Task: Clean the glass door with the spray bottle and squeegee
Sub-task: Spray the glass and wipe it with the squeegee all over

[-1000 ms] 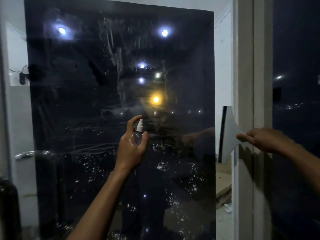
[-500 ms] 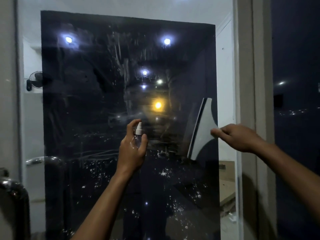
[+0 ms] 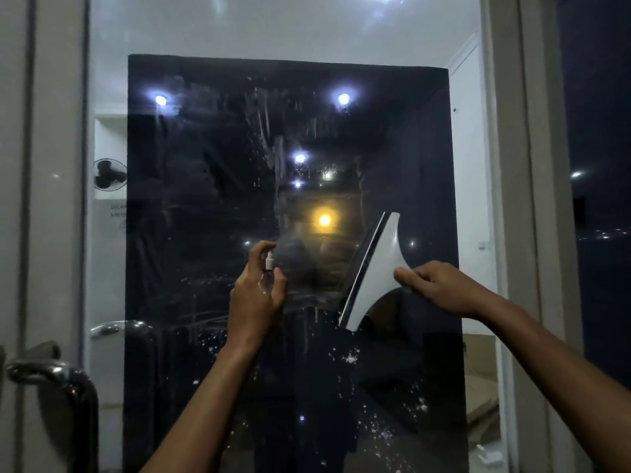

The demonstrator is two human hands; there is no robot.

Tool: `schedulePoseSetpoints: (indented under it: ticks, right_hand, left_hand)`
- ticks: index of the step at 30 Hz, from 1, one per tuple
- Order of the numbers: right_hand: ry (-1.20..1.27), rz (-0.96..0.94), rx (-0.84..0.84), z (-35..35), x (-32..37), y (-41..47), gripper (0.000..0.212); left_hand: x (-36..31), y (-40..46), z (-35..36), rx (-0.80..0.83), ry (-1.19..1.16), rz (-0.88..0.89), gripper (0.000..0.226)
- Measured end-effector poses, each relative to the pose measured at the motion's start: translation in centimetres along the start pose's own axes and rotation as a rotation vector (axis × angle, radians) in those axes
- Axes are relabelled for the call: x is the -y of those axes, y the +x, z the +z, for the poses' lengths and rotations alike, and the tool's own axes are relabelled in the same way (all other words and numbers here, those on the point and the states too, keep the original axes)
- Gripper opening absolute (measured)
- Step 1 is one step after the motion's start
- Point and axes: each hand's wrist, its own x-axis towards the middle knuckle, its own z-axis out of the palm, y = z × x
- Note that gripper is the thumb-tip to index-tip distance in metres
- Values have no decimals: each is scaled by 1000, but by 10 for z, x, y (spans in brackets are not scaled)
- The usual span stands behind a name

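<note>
At frame centre the left hand (image 3: 256, 302) grips the small, light spray bottle (image 3: 269, 268), the right hand (image 3: 440, 288) pinches the stiff white squeegee (image 3: 374, 274) by its handle, blade near the wet, probably slippery glass door (image 3: 211, 233).

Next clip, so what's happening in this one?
A person is cleaning a glass door. The left hand grips a small spray bottle, finger on the nozzle, aimed at the pane. The right hand holds a squeegee by its handle, blade tilted, close to the glass beside the bottle. The pane shows streaks up high and white specks lower down, so wiping is not yet finished.
</note>
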Motion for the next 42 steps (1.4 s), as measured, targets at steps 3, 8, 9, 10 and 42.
schedulePoseSetpoints:
  ticks: [3, 8, 9, 10, 42]
  right_hand:
    - [16, 5, -10, 0, 3, 2, 61]
    - [6, -9, 6, 9, 13, 10, 62]
    - [1, -17, 14, 11, 17, 12, 62]
    - [1, -25, 26, 15, 22, 15, 62]
    - [-268, 235, 100, 45, -3, -1, 67]
  left_hand:
    - [8, 0, -7, -43, 6, -17, 38]
    - [15, 0, -13, -53, 8, -16, 47]
    - [16, 0, -14, -53, 2, -14, 46]
    - [17, 0, -15, -47, -5, -13, 46]
    - [33, -9, -15, 12, -108, 32, 51]
